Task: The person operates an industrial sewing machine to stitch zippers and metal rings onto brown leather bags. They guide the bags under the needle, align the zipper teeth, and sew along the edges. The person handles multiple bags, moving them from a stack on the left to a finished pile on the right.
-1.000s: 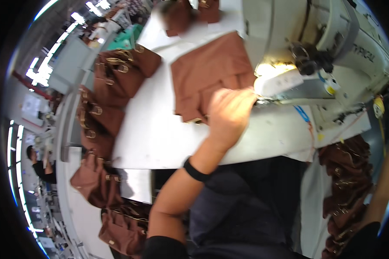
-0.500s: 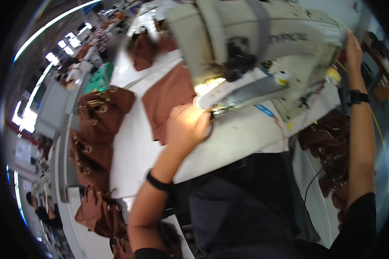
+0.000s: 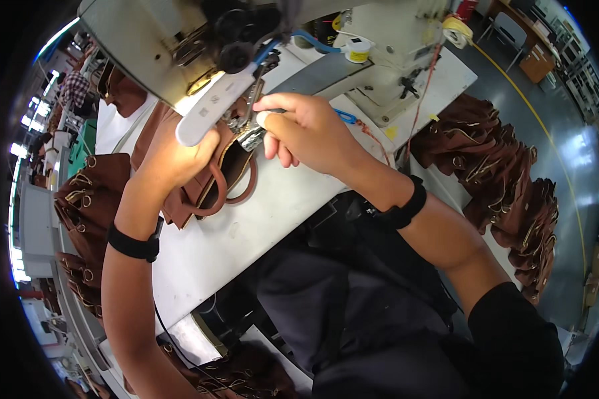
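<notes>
The brown leather piece [image 3: 209, 179] lies flat on the white table [image 3: 273, 206], right under the sewing machine [image 3: 180, 46]. It has a gold zipper and a round strap loop. The left hand [image 3: 176, 156] presses down on it, fingers spread. The right hand [image 3: 306, 133] pinches something small by the needle.

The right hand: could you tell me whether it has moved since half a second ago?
Yes. The right hand has come from the sewing machine's far right end to the needle area, close to the left hand on the brown piece.
</notes>
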Available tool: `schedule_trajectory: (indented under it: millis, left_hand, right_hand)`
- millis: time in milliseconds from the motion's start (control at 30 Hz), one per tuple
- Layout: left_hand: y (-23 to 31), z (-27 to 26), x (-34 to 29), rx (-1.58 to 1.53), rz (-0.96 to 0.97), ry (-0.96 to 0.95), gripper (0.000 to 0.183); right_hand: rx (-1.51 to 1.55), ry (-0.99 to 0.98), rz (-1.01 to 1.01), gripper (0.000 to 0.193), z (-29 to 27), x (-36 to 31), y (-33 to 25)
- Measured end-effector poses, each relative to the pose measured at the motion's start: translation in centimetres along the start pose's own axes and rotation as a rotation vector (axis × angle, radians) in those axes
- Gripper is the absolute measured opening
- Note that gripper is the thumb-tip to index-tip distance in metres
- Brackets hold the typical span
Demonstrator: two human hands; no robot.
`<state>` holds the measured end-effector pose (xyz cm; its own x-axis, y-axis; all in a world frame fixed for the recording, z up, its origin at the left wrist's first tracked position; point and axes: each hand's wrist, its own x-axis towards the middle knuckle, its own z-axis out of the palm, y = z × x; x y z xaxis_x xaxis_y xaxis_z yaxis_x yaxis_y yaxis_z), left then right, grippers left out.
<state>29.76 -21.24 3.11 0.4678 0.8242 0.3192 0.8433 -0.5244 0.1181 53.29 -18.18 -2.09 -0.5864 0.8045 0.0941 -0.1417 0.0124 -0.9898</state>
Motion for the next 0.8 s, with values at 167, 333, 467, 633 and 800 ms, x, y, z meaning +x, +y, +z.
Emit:
schedule_trajectory:
  millis: [167,333,467,633,800]
  left_hand:
    - [1.1,-0.4,0.0,-0.07,-0.124,-0.031,0.026]
    - [0.0,-1.5,-1.3,0.052,-0.011,-0.058,0.022]
    - [1.1,-0.8,-2.8,-0.181,-0.292,-0.128,0.027]
    - [3.1,0.0,-3.3,-0.658,-0.701,-0.112,0.025]
    - [2.5,1.3,-3.5,-0.871,-0.716,-0.091,0.023]
  right_hand:
    - [0.071,0.014,0.013,0.026,0.4,2.8,0.7]
    - [0.113,0.035,-0.02,0.029,1.2,2.5,0.6]
    - [0.095,0.047,-0.03,0.029,0.8,2.5,1.2]
    - [0.108,0.017,-0.067,0.025,0.5,2.7,1.4]
    - [0.031,0.013,-0.069,0.021,0.4,2.9,1.6]
